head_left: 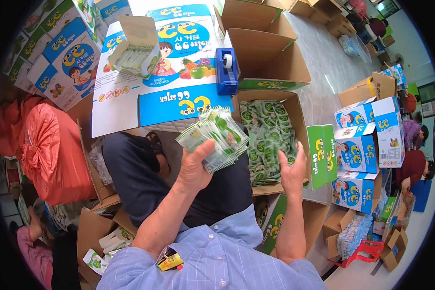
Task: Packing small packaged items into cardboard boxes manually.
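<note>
A fanned stack of green-and-white sachets point(217, 137) is gripped in my left hand point(196, 163), with the thumb across its front, above my lap. My right hand point(293, 171) is over the right side of an open cardboard carton point(302, 118), its thumb and fingers apart. Loose green sachets point(266, 140) fill much of that carton. Some blur lies by the right fingertips, and I see no sachet clearly held there. Farther forward, a small white box point(139, 62) stands with its lid up and similar sachets inside.
A blue tape dispenser point(226, 71) stands on the printed cardboard point(116, 99) covering the work surface. Red plastic bags point(55, 150) bulge at the left. Empty open cartons point(270, 53) stand beyond the sachets; printed cartons point(355, 154) are stacked at right. Other people work farther off.
</note>
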`<state>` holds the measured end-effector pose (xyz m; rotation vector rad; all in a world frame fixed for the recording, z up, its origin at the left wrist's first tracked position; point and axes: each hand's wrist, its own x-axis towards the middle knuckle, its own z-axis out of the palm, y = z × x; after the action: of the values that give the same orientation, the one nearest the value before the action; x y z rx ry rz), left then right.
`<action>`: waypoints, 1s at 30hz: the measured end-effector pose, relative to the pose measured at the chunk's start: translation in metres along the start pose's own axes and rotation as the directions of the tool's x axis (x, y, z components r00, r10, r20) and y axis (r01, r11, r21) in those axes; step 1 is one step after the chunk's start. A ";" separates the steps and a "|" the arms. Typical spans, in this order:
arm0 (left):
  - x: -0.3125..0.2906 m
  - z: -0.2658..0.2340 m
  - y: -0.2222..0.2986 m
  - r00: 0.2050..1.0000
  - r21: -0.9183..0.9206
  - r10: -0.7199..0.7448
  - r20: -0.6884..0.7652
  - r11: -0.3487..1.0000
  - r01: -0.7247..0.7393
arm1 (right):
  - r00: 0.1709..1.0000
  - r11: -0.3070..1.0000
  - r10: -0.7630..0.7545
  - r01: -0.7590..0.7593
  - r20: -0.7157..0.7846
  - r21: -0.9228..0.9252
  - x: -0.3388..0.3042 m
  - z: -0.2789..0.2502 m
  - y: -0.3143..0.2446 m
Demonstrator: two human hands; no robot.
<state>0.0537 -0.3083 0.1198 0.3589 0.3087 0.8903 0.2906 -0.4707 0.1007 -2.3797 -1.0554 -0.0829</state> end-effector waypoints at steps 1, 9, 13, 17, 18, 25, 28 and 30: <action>-0.002 -0.001 -0.001 0.999 0.034 -0.024 0.022 0.999 0.024 | 1.000 1.000 -0.003 0.003 0.002 0.005 0.001 -0.002 -0.009; -0.024 -0.007 -0.010 1.000 0.336 0.008 0.003 0.942 -0.009 | 0.947 0.672 -0.135 -0.129 0.292 0.729 -0.019 0.008 -0.131; -0.028 -0.017 -0.003 0.996 0.227 0.010 -0.085 0.974 0.010 | 0.985 0.546 -0.070 -0.093 0.156 0.833 -0.032 0.034 -0.135; -0.032 -0.025 0.000 0.991 0.146 0.009 -0.135 0.989 0.010 | 0.994 0.501 0.040 -0.109 0.103 0.859 -0.039 0.044 -0.138; -0.032 -0.026 0.000 0.987 0.107 0.019 -0.158 0.994 -0.002 | 0.984 0.439 0.116 -0.171 0.133 0.882 -0.040 0.045 -0.137; -0.031 -0.034 0.005 0.979 0.083 0.037 -0.202 0.996 -0.021 | 0.945 0.199 0.187 -0.305 0.270 0.931 -0.029 0.044 -0.132; -0.032 -0.033 0.006 0.982 0.101 0.038 -0.187 0.995 -0.019 | 0.961 0.282 0.189 -0.248 0.200 0.927 -0.031 0.042 -0.139; -0.035 -0.035 0.005 0.986 0.166 0.053 -0.158 0.986 -0.026 | 0.987 0.485 0.103 -0.158 0.124 0.860 -0.037 0.041 -0.138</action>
<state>0.0158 -0.3273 0.0944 0.4463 0.5284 0.9380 0.1611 -0.3984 0.1170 -1.4828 -0.6611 0.4842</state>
